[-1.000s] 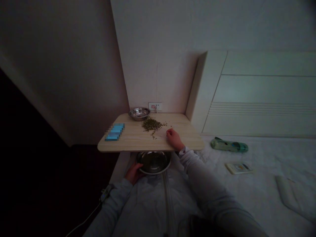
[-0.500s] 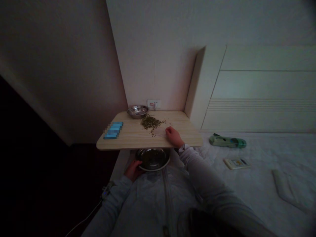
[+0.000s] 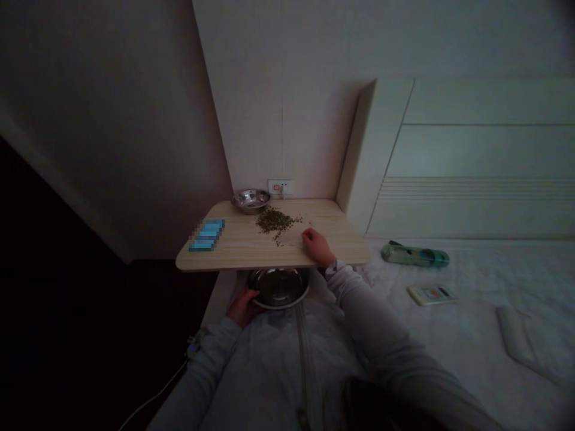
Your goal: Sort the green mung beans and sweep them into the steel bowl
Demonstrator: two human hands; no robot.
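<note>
Held against my lap, under the table's front edge, is a round metal bowl point(image 3: 287, 291) with a shiny rim. My left hand point(image 3: 243, 307) grips its left side, thumb over the rim. Small dark greenish grains point(image 3: 274, 221) lie in a loose heap on the light wooden table point(image 3: 238, 248), with a few strays around it. My right hand point(image 3: 316, 246) rests on the table just right of the grains, fingers curled closed; whatever is in them, if anything, is hidden. A second metal bowl point(image 3: 250, 202) stands behind the heap, at the table's back left.
A blue phone-like slab point(image 3: 207, 235), blurred out, lies on the table's left. To the right, on the white bed point(image 3: 476, 263), lie a green bottle point(image 3: 415, 255), a pale phone point(image 3: 432, 294) and a folded cloth point(image 3: 523, 335). A wall socket point(image 3: 280, 187) sits behind the table.
Both hands stay almost where they were, the right one still closed beside the grains. The whole view has shifted very slightly.
</note>
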